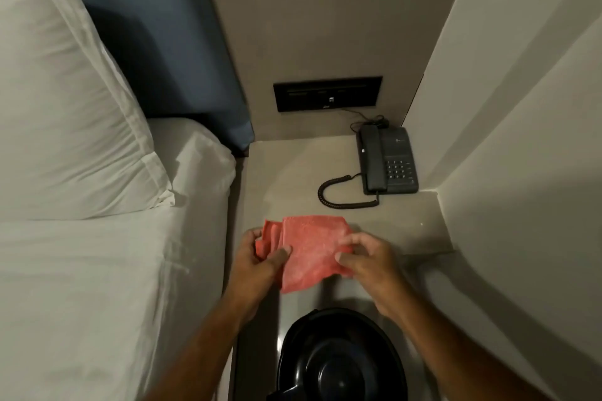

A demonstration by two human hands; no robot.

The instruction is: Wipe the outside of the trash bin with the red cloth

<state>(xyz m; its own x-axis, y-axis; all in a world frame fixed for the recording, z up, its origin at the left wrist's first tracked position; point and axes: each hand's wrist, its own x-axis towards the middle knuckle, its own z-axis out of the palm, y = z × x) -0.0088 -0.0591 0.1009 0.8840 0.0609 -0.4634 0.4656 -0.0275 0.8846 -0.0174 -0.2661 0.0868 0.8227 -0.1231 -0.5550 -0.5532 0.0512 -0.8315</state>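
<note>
The red cloth is stretched between both hands above the front edge of the beige bedside shelf. My left hand pinches its bunched left side. My right hand grips its right edge with thumb and fingers. The black trash bin stands on the floor just below and toward me, seen from above, round and glossy. Neither hand touches the bin, and its lower part is cut off by the frame.
A black telephone with a coiled cord sits at the back right of the shelf. A dark wall panel is above it. The bed with a white pillow lies at the left. A wall closes the right side.
</note>
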